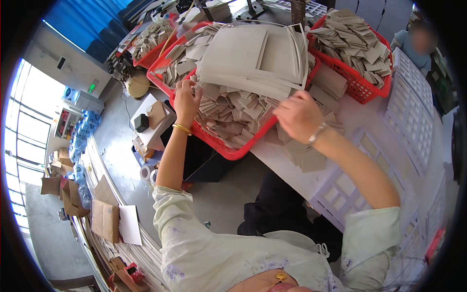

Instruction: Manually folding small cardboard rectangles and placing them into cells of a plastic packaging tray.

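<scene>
A stack of large grey cardboard sheets (233, 58) lies on top of a red plastic basket (236, 153) heaped with small cardboard pieces (228, 112). My left hand (186, 104) is closed at the basket's left side, beside the near left corner of the stack. What its fingertips pinch is hard to make out. At the near right corner of the stack, my right hand (299, 117) has its fingers curled round the edge of the sheets. Its fingertips are partly hidden.
More red baskets of cardboard pieces stand at the back right (360, 73) and back left (153, 53). Loose cardboard pieces (306, 155) and white grid-shaped frames (340, 190) lie on the table to the right. Another person (413, 46) is at the far right. Boxes (104, 221) are on the left.
</scene>
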`<action>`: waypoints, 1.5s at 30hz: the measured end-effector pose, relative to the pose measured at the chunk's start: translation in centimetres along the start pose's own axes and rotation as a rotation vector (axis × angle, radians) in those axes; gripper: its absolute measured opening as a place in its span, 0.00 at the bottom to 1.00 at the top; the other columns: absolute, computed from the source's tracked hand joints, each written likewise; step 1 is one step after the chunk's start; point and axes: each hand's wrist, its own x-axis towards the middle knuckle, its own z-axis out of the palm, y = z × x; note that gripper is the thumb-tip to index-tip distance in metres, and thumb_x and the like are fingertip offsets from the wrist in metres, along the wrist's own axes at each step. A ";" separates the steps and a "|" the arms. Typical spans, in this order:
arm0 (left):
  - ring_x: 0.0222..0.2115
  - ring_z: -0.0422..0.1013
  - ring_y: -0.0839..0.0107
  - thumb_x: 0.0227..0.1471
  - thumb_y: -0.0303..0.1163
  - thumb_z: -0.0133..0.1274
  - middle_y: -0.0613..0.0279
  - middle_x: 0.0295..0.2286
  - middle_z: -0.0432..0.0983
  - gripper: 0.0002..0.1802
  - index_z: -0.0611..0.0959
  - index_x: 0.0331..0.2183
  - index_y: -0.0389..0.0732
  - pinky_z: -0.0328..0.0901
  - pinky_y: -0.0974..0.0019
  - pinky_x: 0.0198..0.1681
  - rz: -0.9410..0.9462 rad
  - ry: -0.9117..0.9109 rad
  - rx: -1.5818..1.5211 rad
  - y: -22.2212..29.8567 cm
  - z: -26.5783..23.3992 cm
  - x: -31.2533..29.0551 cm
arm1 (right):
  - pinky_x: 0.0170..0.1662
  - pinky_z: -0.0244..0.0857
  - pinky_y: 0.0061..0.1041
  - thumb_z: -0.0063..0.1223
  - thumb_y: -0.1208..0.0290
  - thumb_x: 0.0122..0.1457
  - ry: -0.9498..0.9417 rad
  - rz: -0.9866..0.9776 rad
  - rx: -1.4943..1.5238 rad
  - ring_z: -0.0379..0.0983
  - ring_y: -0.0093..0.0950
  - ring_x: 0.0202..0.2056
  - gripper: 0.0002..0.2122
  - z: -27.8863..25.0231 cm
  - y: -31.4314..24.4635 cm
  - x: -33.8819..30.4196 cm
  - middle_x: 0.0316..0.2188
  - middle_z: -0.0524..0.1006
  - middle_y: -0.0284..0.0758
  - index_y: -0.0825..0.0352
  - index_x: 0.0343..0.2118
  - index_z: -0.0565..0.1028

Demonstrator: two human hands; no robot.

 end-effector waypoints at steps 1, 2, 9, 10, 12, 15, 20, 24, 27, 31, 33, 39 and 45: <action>0.36 0.71 0.57 0.42 0.35 0.59 0.51 0.36 0.72 0.19 0.74 0.38 0.39 0.66 0.58 0.35 0.040 0.003 0.118 -0.4 0.3 0.0 | 0.41 0.58 0.30 0.51 0.72 0.46 -0.026 -0.008 0.003 0.72 0.28 0.29 0.02 0.8 -0.5 1.3 0.22 0.72 0.30 0.59 0.20 0.72; 0.38 0.71 0.55 0.41 0.37 0.60 0.50 0.38 0.71 0.24 0.72 0.41 0.40 0.66 0.56 0.37 0.086 0.002 0.224 -0.2 1.0 0.3 | 0.41 0.58 0.30 0.51 0.72 0.46 -0.032 0.000 -0.009 0.72 0.28 0.29 0.02 1.2 -0.8 2.2 0.22 0.72 0.30 0.59 0.20 0.72; 0.41 0.69 0.49 0.41 0.41 0.61 0.48 0.39 0.72 0.32 0.69 0.47 0.39 0.65 0.54 0.43 0.069 -0.136 0.035 -0.8 2.2 0.7 | 0.39 0.60 0.29 0.52 0.72 0.50 -0.173 0.076 0.113 0.71 0.28 0.29 0.02 4.3 -1.5 4.6 0.21 0.73 0.29 0.60 0.25 0.76; 0.39 0.71 0.51 0.40 0.40 0.62 0.49 0.38 0.73 0.33 0.69 0.47 0.39 0.66 0.56 0.41 0.123 -0.105 0.022 -1.4 2.4 0.8 | 0.37 0.61 0.29 0.52 0.72 0.50 -0.173 0.082 0.134 0.71 0.30 0.29 0.02 4.6 -1.6 4.7 0.21 0.73 0.29 0.61 0.24 0.76; 0.37 0.72 0.54 0.40 0.40 0.62 0.50 0.37 0.74 0.33 0.69 0.48 0.40 0.67 0.58 0.39 0.177 -0.080 0.003 -1.9 2.6 0.8 | 0.36 0.63 0.31 0.52 0.71 0.50 -0.201 0.122 0.175 0.72 0.32 0.29 0.03 5.1 -1.6 4.8 0.23 0.73 0.31 0.62 0.27 0.75; 0.37 0.72 0.52 0.37 0.39 0.62 0.46 0.35 0.75 0.33 0.71 0.47 0.40 0.67 0.57 0.39 -0.179 -0.419 -0.319 -1.4 2.3 1.0 | 0.35 0.66 0.35 0.53 0.70 0.49 -0.189 0.228 0.278 0.72 0.36 0.31 0.08 6.2 -1.7 4.7 0.28 0.74 0.35 0.63 0.34 0.74; 0.27 0.72 0.61 0.36 0.36 0.59 0.51 0.27 0.75 0.26 0.75 0.40 0.34 0.66 0.64 0.32 0.064 -0.530 -0.286 2.7 0.4 -1.8 | 0.38 0.67 0.38 0.56 0.69 0.48 -0.255 0.406 0.404 0.73 0.41 0.36 0.20 8.5 -1.8 4.5 0.37 0.75 0.43 0.65 0.45 0.67; 0.27 0.73 0.63 0.37 0.34 0.59 0.51 0.28 0.75 0.26 0.73 0.40 0.34 0.67 0.64 0.30 -0.045 -0.687 -0.445 4.9 -0.1 -3.9 | 0.39 0.67 0.38 0.58 0.69 0.46 -0.445 0.527 0.415 0.73 0.42 0.36 0.17 7.8 -3.1 5.1 0.32 0.76 0.43 0.67 0.37 0.67; 0.24 0.69 0.75 0.40 0.32 0.60 0.58 0.27 0.73 0.25 0.71 0.41 0.34 0.65 0.70 0.26 -0.026 -0.717 -0.559 4.8 0.5 -4.6 | 0.38 0.67 0.36 0.58 0.72 0.45 -0.367 0.557 0.464 0.74 0.41 0.35 0.15 8.5 -2.7 4.4 0.31 0.76 0.42 0.68 0.35 0.67; 0.23 0.69 0.72 0.40 0.32 0.60 0.56 0.30 0.73 0.30 0.69 0.48 0.40 0.65 0.69 0.28 0.019 -0.706 -0.572 6.0 0.1 -4.8 | 0.40 0.67 0.37 0.59 0.74 0.43 -0.322 0.621 0.569 0.74 0.41 0.36 0.15 8.7 -1.8 3.5 0.30 0.76 0.43 0.68 0.34 0.68; 0.22 0.69 0.70 0.40 0.32 0.60 0.56 0.31 0.73 0.33 0.68 0.50 0.43 0.65 0.68 0.28 0.037 -0.737 -0.461 6.4 -0.2 -5.0 | 0.38 0.67 0.37 0.58 0.75 0.42 -0.281 0.578 0.612 0.73 0.41 0.35 0.12 8.6 -1.7 3.4 0.29 0.76 0.42 0.67 0.31 0.69; 0.21 0.68 0.66 0.38 0.33 0.62 0.58 0.31 0.73 0.32 0.72 0.49 0.47 0.65 0.66 0.27 0.232 -0.459 -0.236 7.9 -0.3 -5.8 | 0.35 0.68 0.33 0.57 0.76 0.45 -0.184 0.491 0.467 0.74 0.35 0.31 0.10 7.7 -2.3 3.0 0.27 0.76 0.37 0.67 0.31 0.69; 0.23 0.69 0.73 0.41 0.27 0.60 0.61 0.32 0.73 0.15 0.79 0.37 0.41 0.65 0.72 0.26 0.261 -0.535 -0.417 6.9 -0.1 -5.6 | 0.34 0.68 0.31 0.57 0.75 0.46 -0.028 0.349 0.442 0.74 0.32 0.30 0.10 6.5 -2.6 2.4 0.27 0.76 0.34 0.65 0.32 0.69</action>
